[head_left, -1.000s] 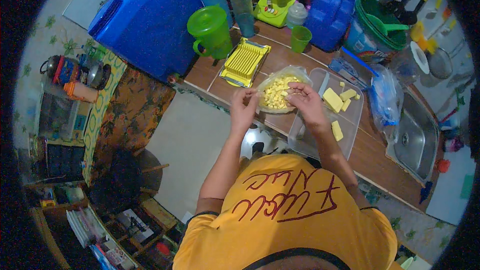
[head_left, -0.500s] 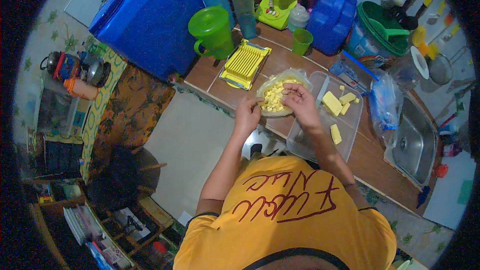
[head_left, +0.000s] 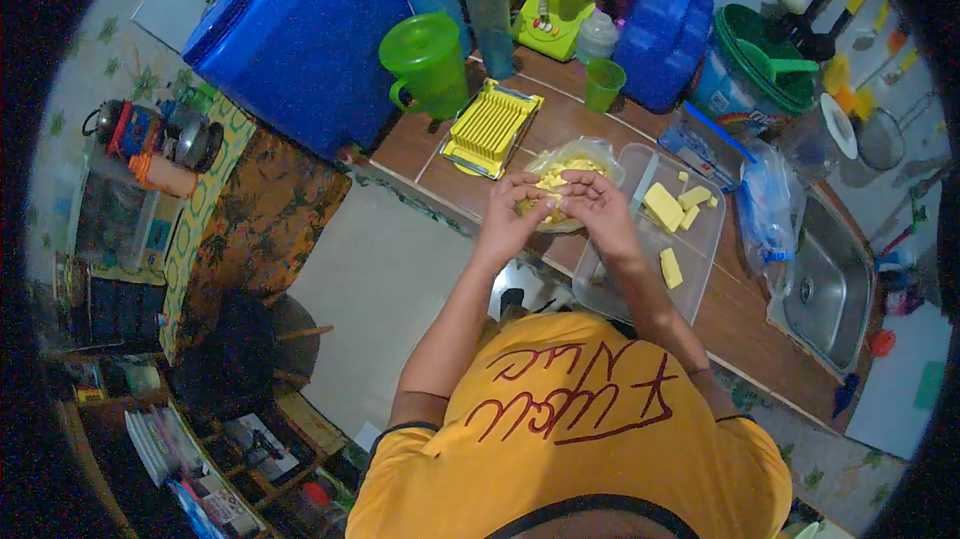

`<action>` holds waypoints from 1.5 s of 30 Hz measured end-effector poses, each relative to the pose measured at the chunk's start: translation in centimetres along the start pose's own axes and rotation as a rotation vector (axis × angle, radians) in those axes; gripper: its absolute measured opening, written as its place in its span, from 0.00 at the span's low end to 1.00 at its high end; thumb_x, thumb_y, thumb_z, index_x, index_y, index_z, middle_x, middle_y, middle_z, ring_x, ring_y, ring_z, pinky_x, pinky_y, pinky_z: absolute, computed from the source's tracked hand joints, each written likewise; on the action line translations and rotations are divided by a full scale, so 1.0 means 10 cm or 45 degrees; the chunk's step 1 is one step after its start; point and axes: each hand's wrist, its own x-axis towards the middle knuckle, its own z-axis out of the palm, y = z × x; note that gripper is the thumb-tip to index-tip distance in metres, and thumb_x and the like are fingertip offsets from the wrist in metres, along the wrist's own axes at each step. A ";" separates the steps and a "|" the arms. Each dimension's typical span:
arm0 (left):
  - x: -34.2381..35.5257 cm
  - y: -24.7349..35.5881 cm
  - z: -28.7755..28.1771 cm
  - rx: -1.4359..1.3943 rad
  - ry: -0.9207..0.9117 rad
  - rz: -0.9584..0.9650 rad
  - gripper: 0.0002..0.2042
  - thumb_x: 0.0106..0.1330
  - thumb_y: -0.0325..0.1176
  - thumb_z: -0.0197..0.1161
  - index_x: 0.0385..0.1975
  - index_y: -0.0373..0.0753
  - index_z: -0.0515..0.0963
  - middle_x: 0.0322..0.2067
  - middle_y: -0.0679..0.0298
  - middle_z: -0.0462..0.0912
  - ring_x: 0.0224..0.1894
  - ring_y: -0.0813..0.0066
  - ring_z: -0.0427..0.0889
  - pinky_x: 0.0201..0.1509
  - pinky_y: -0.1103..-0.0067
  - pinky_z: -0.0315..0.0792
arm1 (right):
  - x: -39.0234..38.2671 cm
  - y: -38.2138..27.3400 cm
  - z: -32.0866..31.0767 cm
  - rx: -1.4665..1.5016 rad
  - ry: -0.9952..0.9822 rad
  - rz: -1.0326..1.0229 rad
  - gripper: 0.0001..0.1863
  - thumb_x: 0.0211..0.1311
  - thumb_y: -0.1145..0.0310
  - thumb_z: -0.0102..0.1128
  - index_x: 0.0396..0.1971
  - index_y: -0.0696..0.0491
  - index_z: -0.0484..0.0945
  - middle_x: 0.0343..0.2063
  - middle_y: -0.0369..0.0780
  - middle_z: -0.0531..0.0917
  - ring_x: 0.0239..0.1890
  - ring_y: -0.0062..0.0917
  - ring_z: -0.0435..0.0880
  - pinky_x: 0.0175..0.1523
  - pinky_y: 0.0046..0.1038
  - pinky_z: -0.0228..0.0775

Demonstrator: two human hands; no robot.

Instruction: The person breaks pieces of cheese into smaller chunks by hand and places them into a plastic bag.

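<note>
Both my hands meet over a plastic-lined bowl filled with small yellow cubes that look like cheese. My left hand is curled at the bowl's left side, thumb against fingers. My right hand pinches from the other side, thumb tips nearly touching. Anything between the fingertips is too small to make out. Right of the bowl, a clear plastic tray holds a larger cheese block, smaller pieces and a separate slab. A yellow wire slicer lies on the counter, left of the bowl.
A green pitcher, a green cup and blue jugs stand along the back of the counter. Beside the tray lie a blue-edged pouch and a plastic bag. A metal sink is at the right.
My left hand has moved up and right over the bowl, toward my right hand. The right hand has shifted slightly, and the fingertips now come together above the cubes.
</note>
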 end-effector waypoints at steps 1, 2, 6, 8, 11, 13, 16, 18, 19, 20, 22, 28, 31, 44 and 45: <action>0.01 0.00 -0.01 -0.109 -0.041 -0.028 0.08 0.52 0.32 0.66 0.29 0.36 0.79 0.46 0.60 0.72 0.50 0.68 0.70 0.54 0.75 0.63 | 0.00 0.01 -0.01 0.001 0.003 -0.001 0.18 0.53 0.80 0.57 0.46 0.58 0.71 0.34 0.34 0.75 0.36 0.16 0.75 0.42 0.18 0.71; 0.01 -0.01 -0.02 -0.218 -0.082 -0.057 0.08 0.52 0.30 0.66 0.29 0.35 0.78 0.46 0.61 0.72 0.48 0.70 0.71 0.52 0.77 0.64 | 0.01 0.02 -0.04 0.027 -0.016 0.011 0.18 0.53 0.80 0.57 0.46 0.58 0.71 0.33 0.34 0.76 0.35 0.16 0.75 0.41 0.18 0.71; 0.01 0.02 -0.02 -0.440 -0.155 -0.146 0.07 0.54 0.28 0.65 0.29 0.33 0.78 0.46 0.63 0.71 0.48 0.73 0.70 0.51 0.78 0.65 | 0.02 0.03 -0.09 0.137 -0.059 0.077 0.18 0.54 0.79 0.57 0.47 0.58 0.71 0.32 0.35 0.76 0.33 0.17 0.76 0.39 0.18 0.72; 0.01 0.08 -0.04 -0.540 -0.184 -0.218 0.06 0.54 0.27 0.64 0.29 0.33 0.78 0.46 0.63 0.71 0.49 0.74 0.70 0.52 0.78 0.65 | 0.03 0.03 -0.12 0.180 -0.060 0.106 0.18 0.54 0.79 0.56 0.47 0.58 0.70 0.32 0.36 0.77 0.34 0.18 0.77 0.39 0.19 0.72; 0.03 0.06 -0.05 -0.614 -0.209 -0.225 0.06 0.55 0.28 0.64 0.31 0.35 0.78 0.46 0.63 0.71 0.50 0.73 0.69 0.53 0.78 0.64 | 0.02 -0.02 -0.11 0.287 -0.057 0.171 0.18 0.56 0.78 0.55 0.48 0.57 0.70 0.34 0.37 0.78 0.35 0.20 0.78 0.39 0.20 0.73; 0.04 -0.02 -0.04 -0.489 -0.150 -0.186 0.07 0.54 0.28 0.64 0.32 0.36 0.79 0.46 0.63 0.71 0.50 0.72 0.69 0.54 0.78 0.63 | 0.02 -0.03 -0.12 0.350 -0.045 0.202 0.18 0.56 0.78 0.55 0.48 0.57 0.70 0.35 0.38 0.78 0.36 0.21 0.79 0.39 0.21 0.74; 0.08 -0.12 -0.02 -0.235 -0.055 -0.099 0.08 0.52 0.28 0.65 0.33 0.38 0.79 0.47 0.62 0.71 0.51 0.70 0.69 0.55 0.77 0.63 | 0.04 0.01 -0.19 0.434 0.012 0.245 0.17 0.57 0.77 0.54 0.48 0.57 0.69 0.37 0.39 0.78 0.37 0.23 0.80 0.39 0.22 0.75; 0.10 -0.19 -0.01 -0.106 -0.022 -0.054 0.09 0.51 0.28 0.66 0.34 0.39 0.79 0.47 0.61 0.71 0.51 0.69 0.69 0.56 0.76 0.62 | 0.05 0.01 -0.22 0.445 0.027 0.251 0.17 0.57 0.76 0.54 0.48 0.57 0.69 0.38 0.40 0.78 0.37 0.24 0.80 0.40 0.23 0.75; 0.11 -0.21 0.00 -0.052 -0.009 -0.036 0.10 0.50 0.28 0.66 0.34 0.40 0.79 0.48 0.60 0.71 0.52 0.67 0.69 0.57 0.75 0.62 | 0.06 0.02 -0.24 0.447 0.033 0.250 0.17 0.57 0.76 0.54 0.48 0.57 0.69 0.38 0.40 0.78 0.37 0.24 0.80 0.40 0.23 0.75; 0.12 -0.22 0.01 0.001 0.004 -0.018 0.11 0.50 0.28 0.66 0.34 0.40 0.79 0.48 0.59 0.71 0.52 0.66 0.69 0.57 0.75 0.61 | 0.06 0.04 -0.27 0.459 0.030 0.251 0.16 0.58 0.76 0.54 0.47 0.57 0.69 0.38 0.40 0.78 0.38 0.24 0.80 0.40 0.24 0.76; 0.12 -0.18 0.01 0.074 -0.004 -0.028 0.11 0.49 0.28 0.66 0.34 0.40 0.79 0.48 0.59 0.71 0.53 0.65 0.68 0.58 0.74 0.61 | 0.06 0.05 -0.30 0.473 0.032 0.252 0.16 0.58 0.76 0.55 0.47 0.57 0.69 0.38 0.40 0.78 0.38 0.24 0.80 0.40 0.24 0.76; 0.12 -0.14 -0.01 0.171 0.008 0.026 0.12 0.47 0.29 0.67 0.34 0.43 0.80 0.48 0.60 0.71 0.54 0.63 0.65 0.59 0.71 0.58 | 0.04 0.04 -0.34 0.464 0.064 0.245 0.16 0.57 0.75 0.55 0.47 0.57 0.69 0.36 0.39 0.78 0.37 0.24 0.80 0.40 0.23 0.75; 0.12 -0.13 -0.02 0.209 0.019 0.071 0.12 0.47 0.29 0.68 0.34 0.44 0.80 0.48 0.60 0.71 0.54 0.63 0.64 0.59 0.70 0.57 | 0.02 0.01 -0.32 0.473 0.080 0.253 0.17 0.57 0.75 0.56 0.47 0.56 0.69 0.35 0.38 0.78 0.37 0.23 0.80 0.40 0.23 0.75; 0.03 0.16 -0.02 0.016 0.016 0.106 0.09 0.46 0.31 0.69 0.28 0.40 0.79 0.46 0.60 0.75 0.51 0.65 0.69 0.56 0.72 0.61 | -0.05 0.03 -0.09 0.178 0.074 0.045 0.18 0.51 0.80 0.61 0.44 0.58 0.71 0.36 0.37 0.78 0.38 0.19 0.77 0.44 0.22 0.73; 0.02 0.18 -0.02 0.017 0.018 0.106 0.09 0.46 0.31 0.69 0.28 0.40 0.79 0.46 0.60 0.75 0.51 0.65 0.69 0.56 0.72 0.61 | -0.07 -0.01 -0.07 0.138 0.062 0.022 0.18 0.51 0.80 0.61 0.44 0.58 0.71 0.37 0.37 0.77 0.39 0.19 0.77 0.45 0.22 0.73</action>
